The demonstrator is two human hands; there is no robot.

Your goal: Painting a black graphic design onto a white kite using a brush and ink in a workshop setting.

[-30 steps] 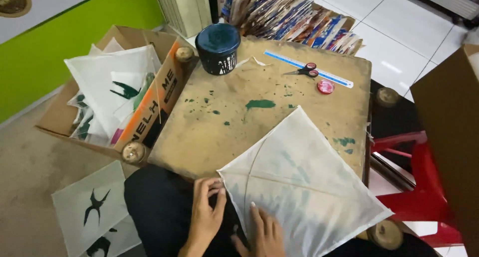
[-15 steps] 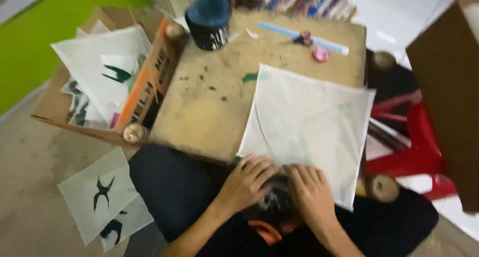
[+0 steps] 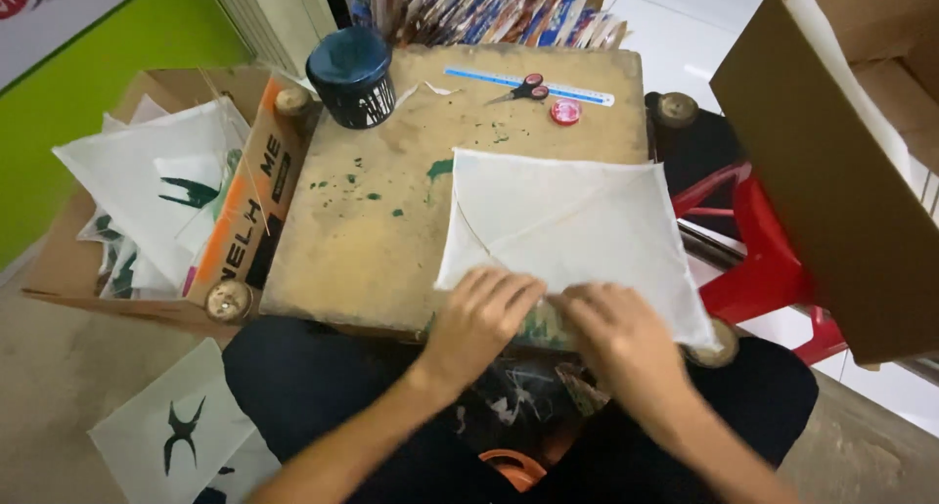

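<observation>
Hands side by side: left hand [image 3: 481, 313], right hand [image 3: 614, 330], fingers flat, slightly spread, pressing near edge of white paper sheet [image 3: 572, 225]; sheet extends away from fingertips.

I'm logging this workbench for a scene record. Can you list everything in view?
table: one, tan wood with green paint stains, centre
white paper kite: one, on the table's near right
paint can: one, dark teal, far left corner
ruler: one, blue, far edge
scissors: one, black and red, on the ruler
small lid: one, pink, beside the ruler
cardboard boxes: two, brown, left and right
printed sheets: several, white with dark marks, left box and floor
stool: one, red, right
left hand: on the kite's near edge
right hand: on the kite's near edge
</observation>
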